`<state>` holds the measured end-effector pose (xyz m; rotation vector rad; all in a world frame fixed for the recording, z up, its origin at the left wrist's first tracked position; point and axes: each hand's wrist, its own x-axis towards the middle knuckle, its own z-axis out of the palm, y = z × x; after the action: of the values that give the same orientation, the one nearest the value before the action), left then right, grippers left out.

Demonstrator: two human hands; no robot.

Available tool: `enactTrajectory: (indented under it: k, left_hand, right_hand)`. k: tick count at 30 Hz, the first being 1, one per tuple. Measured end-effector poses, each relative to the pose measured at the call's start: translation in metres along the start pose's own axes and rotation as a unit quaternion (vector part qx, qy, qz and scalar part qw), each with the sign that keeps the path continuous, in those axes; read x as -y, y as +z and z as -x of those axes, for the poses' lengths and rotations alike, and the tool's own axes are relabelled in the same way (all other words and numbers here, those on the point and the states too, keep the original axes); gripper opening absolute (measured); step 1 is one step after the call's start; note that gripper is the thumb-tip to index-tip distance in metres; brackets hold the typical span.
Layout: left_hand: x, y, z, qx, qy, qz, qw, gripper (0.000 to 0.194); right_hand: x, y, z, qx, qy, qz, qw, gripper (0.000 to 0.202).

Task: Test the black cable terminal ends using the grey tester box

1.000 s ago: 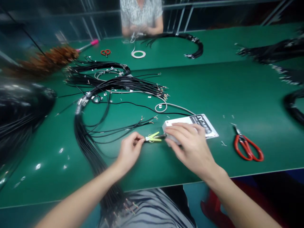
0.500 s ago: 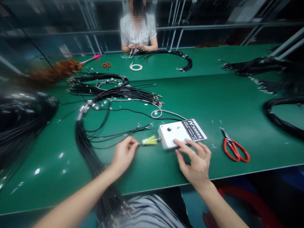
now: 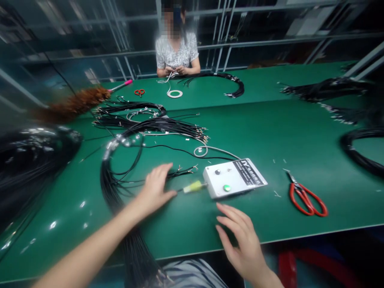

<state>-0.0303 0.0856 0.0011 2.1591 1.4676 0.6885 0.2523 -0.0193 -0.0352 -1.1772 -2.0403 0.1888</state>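
I am resting my left hand (image 3: 154,188) flat and open on the green bench (image 3: 270,132) near its front edge, fingers spread over the ends of a few loose black wires (image 3: 180,173), gripping nothing. Just right of my thumb a yellow-green clip (image 3: 193,186) is lying on the bench, joined to the left end of a white box (image 3: 234,183) whose green button (image 3: 227,187) is glowing. My right hand (image 3: 241,240) is hovering open, fingers apart, over the front edge just short of the box, touching nothing. A grey cord (image 3: 210,150) is looping away from the box toward a big bundle of black cables (image 3: 120,188) that is running from mid-bench over the front edge. Red scissors (image 3: 306,198) are lying right of the box, well apart from my hands. At the far edge another person (image 3: 177,56) is sitting with wires in both hands, a tape ring (image 3: 175,94) lying before them.
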Motion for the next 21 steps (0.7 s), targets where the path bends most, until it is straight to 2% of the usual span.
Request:
enactTrajectory:
  k: [2, 5, 7, 9, 11, 13, 15, 17, 21]
  left_hand:
    - [0.001, -0.005, 0.012, 0.062, -0.014, -0.113, 0.992, 0.064]
    - [0.006, -0.008, 0.014, 0.073, -0.029, -0.2, 0.977, 0.034]
    - [0.013, -0.009, 0.0, 0.055, -0.04, -0.215, 0.974, 0.015]
    - [0.024, -0.011, -0.024, 0.029, -0.048, -0.209, 0.976, 0.005]
    - [0.036, -0.018, -0.051, -0.009, -0.058, -0.199, 0.978, 0.004]
    - [0.048, -0.029, -0.077, -0.072, -0.076, -0.193, 0.976, 0.002]
    - [0.06, -0.039, -0.099, -0.15, -0.102, -0.193, 0.964, 0.013]
    - [0.073, -0.045, -0.117, -0.204, -0.133, -0.193, 0.951, 0.02]
    - [0.085, -0.044, -0.133, -0.218, -0.175, -0.19, 0.941, 0.022]
  right_hand:
    - [-0.002, 0.005, 0.004, 0.011, 0.001, 0.001, 1.0, 0.033]
    - [-0.004, 0.009, 0.003, 0.022, 0.004, 0.014, 1.0, 0.031]
    - [-0.004, 0.01, 0.002, 0.026, 0.009, 0.022, 0.999, 0.03]
    - [-0.004, 0.01, 0.002, 0.022, 0.01, 0.026, 0.999, 0.029]
    - [-0.004, 0.01, 0.001, 0.014, 0.006, 0.03, 0.999, 0.028]
    - [-0.005, 0.01, 0.0, 0.005, -0.003, 0.041, 0.999, 0.027]
    - [-0.006, 0.01, -0.002, -0.007, -0.02, 0.056, 0.998, 0.025]
    - [-0.008, 0.011, -0.003, -0.02, -0.039, 0.07, 0.997, 0.021]
    - [-0.012, 0.012, -0.003, -0.032, -0.064, 0.08, 0.994, 0.019]
